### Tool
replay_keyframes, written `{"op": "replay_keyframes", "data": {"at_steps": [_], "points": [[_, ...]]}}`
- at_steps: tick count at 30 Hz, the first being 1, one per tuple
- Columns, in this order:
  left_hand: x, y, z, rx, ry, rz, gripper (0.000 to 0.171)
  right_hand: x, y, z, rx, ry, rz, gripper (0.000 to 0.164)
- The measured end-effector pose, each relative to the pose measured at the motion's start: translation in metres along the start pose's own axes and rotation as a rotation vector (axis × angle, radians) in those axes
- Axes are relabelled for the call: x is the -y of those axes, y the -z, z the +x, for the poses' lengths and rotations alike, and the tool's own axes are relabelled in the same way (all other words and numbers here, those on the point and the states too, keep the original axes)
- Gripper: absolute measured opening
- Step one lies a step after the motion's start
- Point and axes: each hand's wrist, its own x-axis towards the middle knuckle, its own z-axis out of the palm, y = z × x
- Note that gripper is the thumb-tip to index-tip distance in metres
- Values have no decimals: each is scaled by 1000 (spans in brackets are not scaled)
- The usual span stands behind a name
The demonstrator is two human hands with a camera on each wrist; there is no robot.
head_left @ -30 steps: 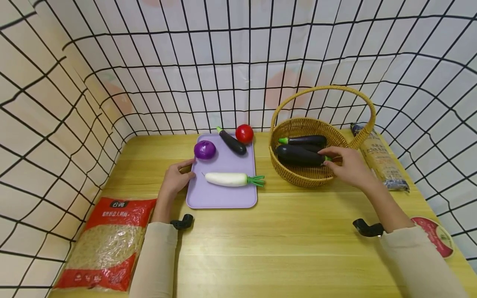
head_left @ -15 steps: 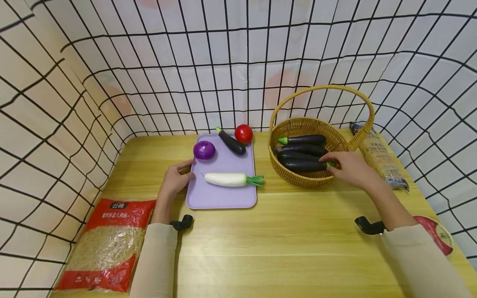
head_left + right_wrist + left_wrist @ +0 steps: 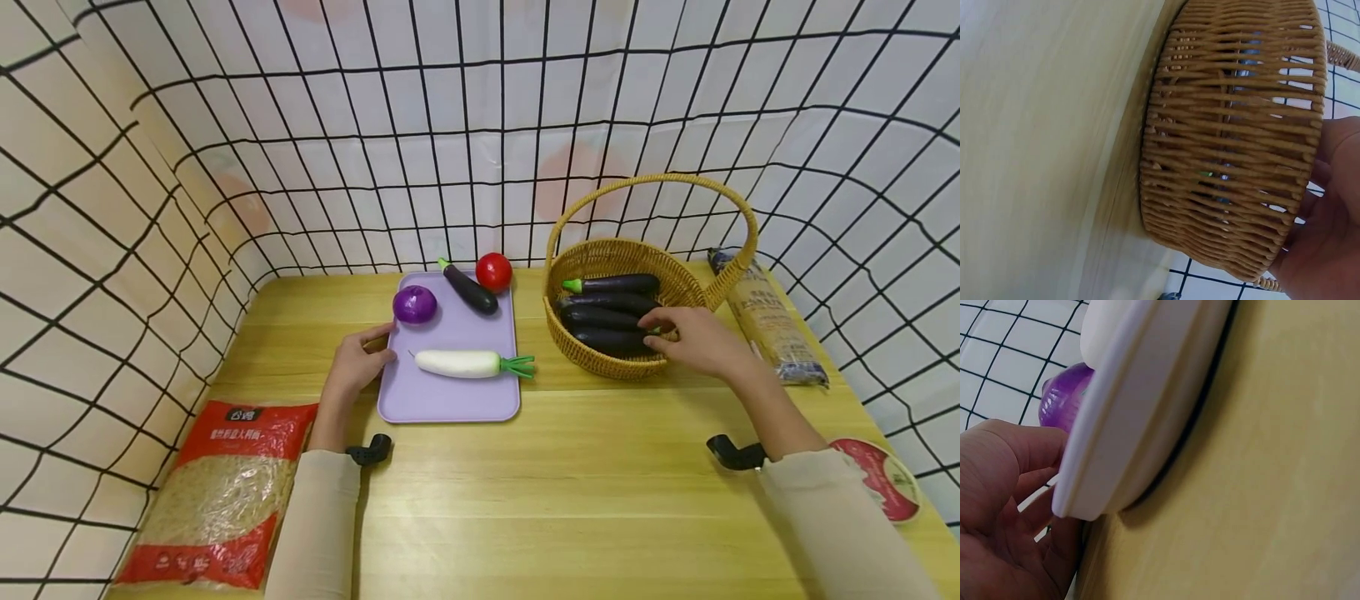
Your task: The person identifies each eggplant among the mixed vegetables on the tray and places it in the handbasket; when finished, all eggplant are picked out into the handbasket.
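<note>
At the left edge of the lilac tray [image 3: 450,404], my left hand [image 3: 356,367] touches the rim with thumb and finger apart. On the tray lie a purple onion [image 3: 415,305], a small eggplant [image 3: 470,289], a red tomato [image 3: 494,272] and a white radish [image 3: 457,363] whose green leaves overhang the right edge. My right hand [image 3: 693,340] reaches over the near right rim of the wicker basket [image 3: 600,363], its thumb and finger parted around the stem end of the front eggplant [image 3: 611,340]. Several eggplants lie side by side inside. The right wrist view has its fingertips hidden behind the basket wall.
The basket's tall hoop handle [image 3: 652,177] arches above it. A red pasta bag [image 3: 225,492] lies at the left, a tan packet [image 3: 772,321] right of the basket, and a round red-lidded container [image 3: 877,479] beside the right sleeve. Grid-patterned cloth [image 3: 450,125] surrounds the wooden table.
The eggplant in my right hand has gone down into the basket, in front of the others. The right thumb and finger have parted at its stem. My left hand has stayed at the tray.
</note>
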Motion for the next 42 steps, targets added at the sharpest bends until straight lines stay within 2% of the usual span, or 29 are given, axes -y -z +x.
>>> {"op": "replay_keyframes", "data": {"at_steps": [5,11,16,21,30,37,42], "points": [[0,0,0,0,1,7,57,8,-2,-1,-84,-6,83,43],[2,0,0,-2,8,16,57,38,-3,3,-177,-29,212,47],[3,0,0,-10,3,32,57,63,-16,15,-236,-21,341,45],[4,-1,0,0,16,26,56,86,-31,28,-271,24,417,47],[5,-1,2,-13,21,19,56,130,-53,56,-231,91,521,46],[5,0,3,-18,14,26,56,144,-77,78,-149,22,627,54],[6,0,3,-23,15,30,56,149,-92,93,-138,-46,648,58]]}}
